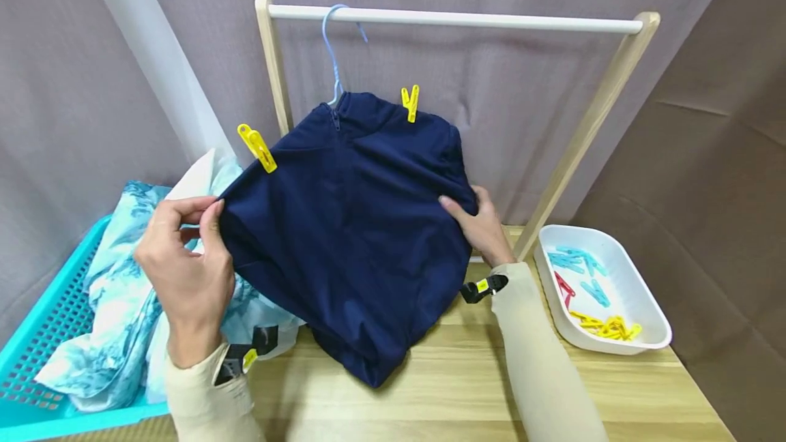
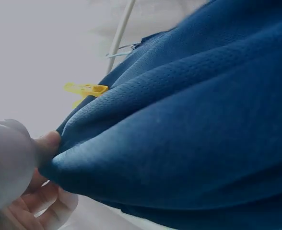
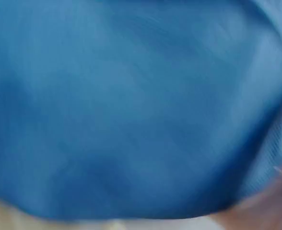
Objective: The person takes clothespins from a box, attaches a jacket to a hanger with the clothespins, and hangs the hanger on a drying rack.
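A navy blue zip-collar top (image 1: 350, 224) hangs from a light blue hanger (image 1: 332, 53) hooked over a white rod. One yellow clothespin (image 1: 263, 153) is clipped on its left shoulder as I look at it, and another yellow clothespin (image 1: 412, 106) on the right shoulder. Between thumb and index finger, my left hand (image 1: 193, 275) pinches the garment's outer left edge, drawing that side outward. My right hand (image 1: 485, 229) grips the right side, thumb in front and the other fingers hidden behind the cloth. Blue fabric (image 3: 131, 115) fills most of the right wrist view.
A white and wooden rack (image 1: 589, 118) stands on the wooden table (image 1: 442, 387). To the right sits a white tray (image 1: 651, 312) with blue, red and yellow clothespins. At left, a turquoise basket (image 1: 43, 340) holds blue-and-white patterned cloth (image 1: 117, 299).
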### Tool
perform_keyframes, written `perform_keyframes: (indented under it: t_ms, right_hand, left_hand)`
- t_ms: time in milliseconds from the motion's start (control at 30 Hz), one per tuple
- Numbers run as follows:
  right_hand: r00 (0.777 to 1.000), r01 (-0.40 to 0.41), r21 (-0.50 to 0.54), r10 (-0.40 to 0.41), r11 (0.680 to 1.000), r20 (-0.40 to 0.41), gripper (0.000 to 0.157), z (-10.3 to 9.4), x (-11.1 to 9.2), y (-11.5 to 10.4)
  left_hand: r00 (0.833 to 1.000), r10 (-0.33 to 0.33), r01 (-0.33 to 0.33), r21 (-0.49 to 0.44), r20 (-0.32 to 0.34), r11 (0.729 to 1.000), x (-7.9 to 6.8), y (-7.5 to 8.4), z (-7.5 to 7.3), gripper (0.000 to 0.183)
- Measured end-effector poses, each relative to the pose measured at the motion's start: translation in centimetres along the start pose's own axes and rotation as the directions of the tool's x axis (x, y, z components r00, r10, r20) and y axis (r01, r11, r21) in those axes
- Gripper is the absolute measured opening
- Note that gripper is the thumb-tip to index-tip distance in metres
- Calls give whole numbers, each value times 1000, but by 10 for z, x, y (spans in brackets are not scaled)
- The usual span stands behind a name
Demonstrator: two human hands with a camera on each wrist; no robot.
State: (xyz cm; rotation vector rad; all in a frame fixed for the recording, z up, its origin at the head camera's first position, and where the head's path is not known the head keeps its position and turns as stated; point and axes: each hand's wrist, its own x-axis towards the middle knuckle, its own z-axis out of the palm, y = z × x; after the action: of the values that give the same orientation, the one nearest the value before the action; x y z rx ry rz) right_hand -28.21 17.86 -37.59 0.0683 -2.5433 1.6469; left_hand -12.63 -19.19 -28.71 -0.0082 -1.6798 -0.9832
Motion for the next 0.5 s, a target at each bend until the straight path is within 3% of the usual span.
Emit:
perform_keyframes:
  t_ms: [33,67,133,200,267,300,333,500]
  right_hand:
    - [994,23,-98,-12,995,107,92,1,-7,3]
    - [973,55,-180,-13,982,231,101,4,-15,4]
    - [892,162,-290,-14,943,452,119,16,-35,6]
    - [809,263,-309,-34,914,587,136,33,-55,6]
    - [763,286,-298,-29,911,646,152,51,-72,1]
    - [762,290,-313,-21,904,647,156,60,-78,-3]
    - [775,282,-333,-9,900,632,158,68,-83,-6]
    - [889,157,-430,62,889,454,147,104,-88,-17]
  left_hand:
    - [1000,2,-2,3,7,1000,0,1,0,22]
    - [1000,4,-4,7,12,1000,0,1,-1,22]
    - [1000,5,-6,9,25,1000,1,2,-2,21]
    - [999,6,-6,10,39,1000,1,3,-4,22]
    - [999,6,-7,9,48,1000,2,4,-5,23]
    - [999,9,-9,7,50,1000,2,4,-6,23]
    - [999,10,-11,7,53,1000,3,5,-7,23]
    - [995,42,-42,2,93,999,2,5,-7,21]
